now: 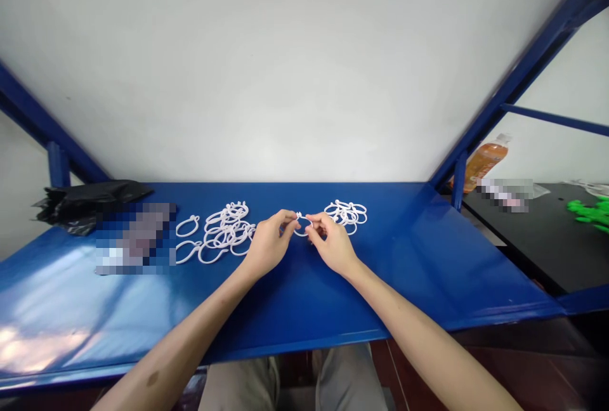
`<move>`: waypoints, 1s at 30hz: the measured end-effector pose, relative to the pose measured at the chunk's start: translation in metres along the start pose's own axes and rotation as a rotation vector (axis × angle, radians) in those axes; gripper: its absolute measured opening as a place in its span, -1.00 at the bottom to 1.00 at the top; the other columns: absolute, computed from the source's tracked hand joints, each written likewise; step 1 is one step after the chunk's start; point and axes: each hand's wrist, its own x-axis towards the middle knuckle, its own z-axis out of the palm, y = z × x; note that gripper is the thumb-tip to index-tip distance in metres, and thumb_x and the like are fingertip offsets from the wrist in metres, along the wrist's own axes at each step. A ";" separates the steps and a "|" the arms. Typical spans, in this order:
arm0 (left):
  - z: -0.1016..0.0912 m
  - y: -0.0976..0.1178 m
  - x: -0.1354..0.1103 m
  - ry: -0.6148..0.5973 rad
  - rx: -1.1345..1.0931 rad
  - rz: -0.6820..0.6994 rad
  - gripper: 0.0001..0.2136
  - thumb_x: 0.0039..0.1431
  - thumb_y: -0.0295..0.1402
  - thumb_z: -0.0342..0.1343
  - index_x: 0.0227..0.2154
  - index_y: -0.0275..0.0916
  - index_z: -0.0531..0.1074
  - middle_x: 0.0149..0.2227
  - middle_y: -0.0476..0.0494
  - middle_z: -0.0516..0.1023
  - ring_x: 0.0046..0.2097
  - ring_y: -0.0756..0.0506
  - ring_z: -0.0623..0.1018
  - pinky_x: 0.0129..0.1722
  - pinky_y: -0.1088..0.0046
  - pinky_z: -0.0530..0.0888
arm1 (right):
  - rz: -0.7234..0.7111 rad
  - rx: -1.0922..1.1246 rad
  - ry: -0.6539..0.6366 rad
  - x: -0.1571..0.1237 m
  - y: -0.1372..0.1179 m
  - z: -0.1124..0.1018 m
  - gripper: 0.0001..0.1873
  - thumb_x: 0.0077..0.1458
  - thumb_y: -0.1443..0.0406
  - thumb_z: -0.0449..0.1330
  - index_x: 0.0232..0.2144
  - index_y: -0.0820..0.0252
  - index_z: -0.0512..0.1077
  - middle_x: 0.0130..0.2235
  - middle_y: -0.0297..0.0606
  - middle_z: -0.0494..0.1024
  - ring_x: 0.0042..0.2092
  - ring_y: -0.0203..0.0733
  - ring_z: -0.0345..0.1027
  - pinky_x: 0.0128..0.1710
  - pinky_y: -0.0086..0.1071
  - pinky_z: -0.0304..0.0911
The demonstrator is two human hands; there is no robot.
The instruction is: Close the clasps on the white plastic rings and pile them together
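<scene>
A white plastic shower curtain ring (301, 234) is held between my two hands above the blue table. My left hand (271, 241) pinches its left side with thumb and fingertips, near the small knobbed end at the top. The right side is gripped between the thumb and fingers of my right hand (333, 245). Whether the ring's ends are joined, I cannot tell. Several similar rings lie in a loose, overlapping pile (223, 231) left of my left hand. Just beyond my right hand is a smaller pile of rings (351, 206).
The blue table (409, 284) backs onto a pale wall panel, with blue frame bars on both sides. A black plastic bag (102, 194) and a blurred-out object lie at the left. On a black surface at right are an orange drink bottle (488, 158) and green pieces (592, 211).
</scene>
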 end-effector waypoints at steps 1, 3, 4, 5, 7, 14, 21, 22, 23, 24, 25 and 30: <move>0.000 0.001 0.000 -0.004 -0.017 -0.005 -0.88 0.32 -0.30 0.02 -0.17 -0.15 0.41 -0.27 -0.04 0.68 -0.27 -0.07 0.64 -0.25 0.42 0.50 | -0.005 0.003 -0.008 -0.001 -0.001 0.000 -0.78 0.29 0.20 0.11 -0.07 0.11 0.42 -0.37 -0.38 0.52 -0.34 -0.22 0.48 -0.26 -0.32 0.38; -0.001 0.002 -0.002 -0.016 -0.040 -0.003 -0.90 0.33 -0.32 0.00 -0.19 -0.14 0.40 -0.29 -0.01 0.67 -0.28 -0.06 0.64 -0.25 0.44 0.49 | -0.011 0.010 -0.025 -0.002 -0.001 0.000 -0.80 0.30 0.20 0.11 -0.10 0.10 0.45 -0.36 -0.37 0.55 -0.34 -0.23 0.49 -0.26 -0.33 0.38; -0.001 0.002 -0.003 -0.023 -0.043 0.007 -0.90 0.34 -0.33 -0.01 -0.21 -0.14 0.39 -0.29 0.00 0.67 -0.28 -0.05 0.63 -0.24 0.44 0.49 | -0.015 0.011 -0.034 -0.002 -0.001 -0.001 -0.81 0.31 0.20 0.11 -0.12 0.10 0.46 -0.36 -0.37 0.56 -0.35 -0.23 0.49 -0.26 -0.34 0.38; -0.001 0.001 -0.004 -0.031 -0.041 0.019 -0.90 0.34 -0.34 -0.03 -0.23 -0.14 0.39 -0.30 0.01 0.66 -0.28 -0.04 0.63 -0.23 0.45 0.48 | -0.022 0.008 -0.044 -0.003 -0.001 -0.001 -0.82 0.31 0.20 0.11 -0.14 0.09 0.47 -0.36 -0.37 0.58 -0.35 -0.23 0.50 -0.26 -0.35 0.37; -0.001 -0.002 -0.006 -0.051 -0.024 0.050 -0.89 0.34 -0.37 -0.04 -0.25 -0.13 0.38 -0.31 0.02 0.66 -0.26 -0.04 0.63 -0.20 0.44 0.48 | -0.048 -0.011 -0.065 -0.004 0.000 -0.003 -0.83 0.32 0.20 0.11 -0.20 0.08 0.48 -0.33 -0.35 0.61 -0.33 -0.22 0.52 -0.25 -0.35 0.37; -0.002 0.000 -0.003 -0.105 0.038 0.124 -0.88 0.35 -0.33 -0.01 -0.23 -0.13 0.43 -0.26 -0.03 0.65 -0.19 -0.07 0.62 -0.13 0.39 0.50 | -0.153 -0.136 -0.040 -0.001 -0.001 -0.007 -0.84 0.34 0.26 0.09 -0.19 0.08 0.49 -0.22 -0.29 0.63 -0.22 -0.17 0.53 -0.14 -0.29 0.40; -0.039 -0.022 0.010 -0.096 0.644 0.151 -0.68 0.20 -0.48 -0.05 -0.07 -0.20 0.53 -0.07 -0.24 0.61 0.01 -0.28 0.51 0.09 0.10 0.41 | -0.059 -0.567 0.382 0.016 0.017 -0.056 -0.76 0.34 0.22 0.06 -0.18 0.14 0.52 -0.13 -0.13 0.53 -0.21 -0.13 0.46 -0.15 -0.25 0.37; -0.046 -0.030 0.010 -0.097 0.715 0.128 -0.65 0.15 -0.50 -0.04 -0.07 -0.21 0.54 -0.04 -0.27 0.60 0.04 -0.30 0.49 0.11 0.07 0.39 | 0.031 -0.641 0.416 0.017 0.022 -0.066 -0.77 0.32 0.24 0.07 -0.16 0.15 0.51 -0.12 -0.13 0.53 -0.22 -0.12 0.45 -0.16 -0.24 0.36; -0.052 -0.037 0.009 -0.101 0.767 0.097 -0.64 0.11 -0.51 -0.04 -0.09 -0.19 0.55 -0.04 -0.28 0.59 0.05 -0.32 0.48 0.10 0.04 0.39 | 0.124 -0.700 0.441 0.018 0.027 -0.075 -0.79 0.29 0.27 0.08 -0.13 0.15 0.50 -0.14 -0.14 0.53 -0.20 -0.10 0.46 -0.17 -0.24 0.35; -0.057 -0.043 0.009 -0.116 0.804 0.068 -0.63 0.11 -0.50 -0.05 -0.11 -0.17 0.56 -0.05 -0.28 0.59 0.04 -0.33 0.48 0.07 0.03 0.39 | 0.212 -0.749 0.455 0.018 0.032 -0.082 -0.80 0.26 0.29 0.10 -0.12 0.15 0.49 -0.15 -0.14 0.54 -0.19 -0.08 0.46 -0.19 -0.24 0.34; -0.062 -0.049 0.009 -0.138 0.826 0.043 -0.63 0.10 -0.51 -0.06 -0.12 -0.15 0.57 -0.06 -0.28 0.59 0.03 -0.32 0.47 0.05 0.03 0.39 | 0.286 -0.783 0.460 0.018 0.036 -0.089 -0.81 0.24 0.31 0.11 -0.14 0.14 0.49 -0.17 -0.15 0.55 -0.19 -0.07 0.46 -0.22 -0.25 0.33; -0.070 -0.059 0.009 -0.206 0.849 0.033 -0.63 0.10 -0.55 -0.09 -0.22 -0.11 0.59 -0.13 -0.27 0.62 -0.03 -0.30 0.47 -0.06 0.10 0.36 | 0.447 -0.847 0.392 0.017 0.046 -0.097 -0.85 0.22 0.31 0.12 -0.31 0.11 0.51 -0.22 -0.13 0.57 -0.25 -0.08 0.47 -0.30 -0.28 0.30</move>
